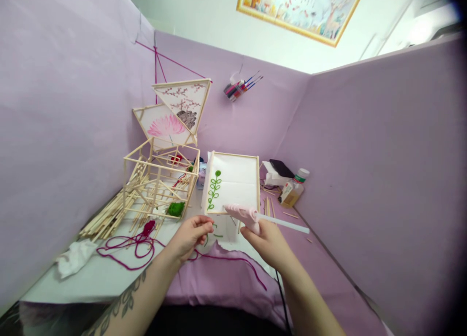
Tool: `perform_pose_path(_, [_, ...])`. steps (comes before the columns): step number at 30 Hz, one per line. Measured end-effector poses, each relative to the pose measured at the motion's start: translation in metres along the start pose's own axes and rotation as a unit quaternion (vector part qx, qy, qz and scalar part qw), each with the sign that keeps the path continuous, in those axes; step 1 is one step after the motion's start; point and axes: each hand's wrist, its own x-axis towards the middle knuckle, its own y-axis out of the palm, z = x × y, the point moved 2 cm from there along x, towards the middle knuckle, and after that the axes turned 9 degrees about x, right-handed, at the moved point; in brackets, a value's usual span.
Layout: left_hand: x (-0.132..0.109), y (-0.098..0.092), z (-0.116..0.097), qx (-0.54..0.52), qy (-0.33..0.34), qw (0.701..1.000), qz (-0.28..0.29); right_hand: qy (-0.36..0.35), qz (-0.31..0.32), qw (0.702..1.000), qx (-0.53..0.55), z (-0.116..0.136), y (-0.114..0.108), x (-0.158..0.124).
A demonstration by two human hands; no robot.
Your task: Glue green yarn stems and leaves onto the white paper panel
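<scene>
Three walls (248, 117); right hand (269, 242): one glue gun (245, 216).

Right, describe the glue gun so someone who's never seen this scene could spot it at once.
Start from the wooden-framed white panel near the middle of the picture. At its lower right corner, the person's right hand grips the glue gun. Its pale pink body, with a long whitish stick jutting from the back, sets it apart from its neighbours.
</scene>
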Motion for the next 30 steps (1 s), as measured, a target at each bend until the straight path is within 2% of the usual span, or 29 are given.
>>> perform_pose_path(8, [-0.001, 0.0, -0.001, 0.008, 0.013, 1.0, -0.001, 0.003, 0.017, 0.999, -0.035, 0.001, -0.003, -0.002])
perform_pose_path(14, [-0.002, 0.0, -0.002, 0.002, 0.009, 1.0, 0.001, 0.002, 0.044, 0.999, -0.026, 0.006, -0.004, -0.003])
perform_pose_path(30, [0.0, 0.002, -0.001, -0.002, 0.018, 1.0, 0.002, 0.018, 0.069, 0.997, -0.029, 0.004, -0.012, -0.012])
